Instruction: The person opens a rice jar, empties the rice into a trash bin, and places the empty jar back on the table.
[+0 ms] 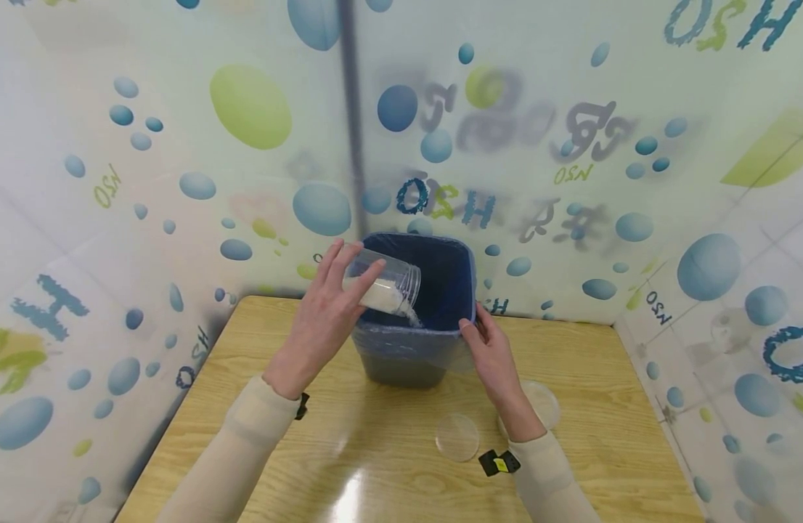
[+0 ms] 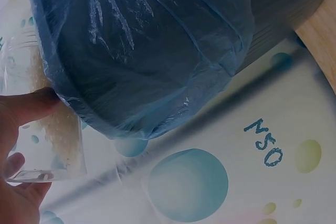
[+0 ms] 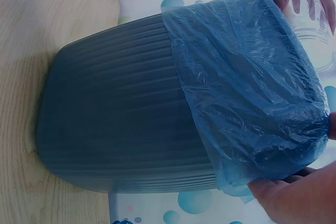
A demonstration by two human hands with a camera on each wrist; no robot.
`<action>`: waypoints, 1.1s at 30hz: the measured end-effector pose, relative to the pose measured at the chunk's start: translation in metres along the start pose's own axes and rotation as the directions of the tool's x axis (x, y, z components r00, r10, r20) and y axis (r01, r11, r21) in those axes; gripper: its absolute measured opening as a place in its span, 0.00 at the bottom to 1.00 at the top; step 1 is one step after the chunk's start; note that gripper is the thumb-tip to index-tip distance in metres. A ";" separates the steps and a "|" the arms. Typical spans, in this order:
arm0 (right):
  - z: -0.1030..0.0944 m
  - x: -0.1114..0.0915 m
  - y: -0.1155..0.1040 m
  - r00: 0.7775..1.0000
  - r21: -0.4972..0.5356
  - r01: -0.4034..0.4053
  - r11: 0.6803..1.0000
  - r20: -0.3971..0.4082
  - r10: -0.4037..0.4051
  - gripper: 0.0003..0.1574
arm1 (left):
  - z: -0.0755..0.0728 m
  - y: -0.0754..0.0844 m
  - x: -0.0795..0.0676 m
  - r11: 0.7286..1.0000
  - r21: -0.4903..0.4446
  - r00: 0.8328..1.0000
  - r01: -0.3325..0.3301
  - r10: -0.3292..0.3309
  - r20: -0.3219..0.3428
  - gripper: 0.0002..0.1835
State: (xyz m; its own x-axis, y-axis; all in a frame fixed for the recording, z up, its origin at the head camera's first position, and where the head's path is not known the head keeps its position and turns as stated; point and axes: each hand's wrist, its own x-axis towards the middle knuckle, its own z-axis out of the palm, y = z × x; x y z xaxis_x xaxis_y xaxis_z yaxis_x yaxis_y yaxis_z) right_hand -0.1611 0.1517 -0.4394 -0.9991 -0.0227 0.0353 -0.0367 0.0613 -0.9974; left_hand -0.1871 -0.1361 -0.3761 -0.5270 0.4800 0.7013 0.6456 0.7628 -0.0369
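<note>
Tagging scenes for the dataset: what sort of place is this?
Probably a makeshift recording booth, though that's a guess: bubble-print sheets enclose the table on three sides, and a black device sits at each wrist.

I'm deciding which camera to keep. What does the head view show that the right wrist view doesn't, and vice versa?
Only the head view: white grains spilling from the jar, and a clear disc on the table.
Only the right wrist view: distinct ridges along the side of the bin.
Both: the bin, its blue bag, the table, the jar in the left hand, and the right hand at the bin's rim.
</note>
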 end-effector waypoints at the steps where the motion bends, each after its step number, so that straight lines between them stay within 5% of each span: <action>1: 0.000 0.000 0.000 1.000 0.003 0.002 1.000 0.000 -0.002 0.38 | 0.000 0.000 0.000 1.000 0.000 1.000 0.002 -0.002 0.006 0.48; 15: 0.001 -0.001 -0.001 1.000 -0.002 -0.004 1.000 0.002 0.004 0.40 | 0.001 0.002 0.002 0.998 -0.066 1.000 0.000 0.000 0.002 0.49; 33: 0.001 -0.002 -0.001 1.000 -0.029 -0.018 0.999 -0.006 0.018 0.39 | 0.000 0.005 0.008 0.999 -0.037 0.999 -0.004 0.005 0.037 0.47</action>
State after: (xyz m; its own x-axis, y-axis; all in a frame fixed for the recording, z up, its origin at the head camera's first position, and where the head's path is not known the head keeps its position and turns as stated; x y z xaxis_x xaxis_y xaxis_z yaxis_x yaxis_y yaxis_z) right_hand -0.1595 0.1504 -0.4383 -0.9997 -0.0152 0.0180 -0.0193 0.0903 -0.9957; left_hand -0.1880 -0.1279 -0.3710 -0.5439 0.4994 0.6744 0.6676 0.7444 -0.0127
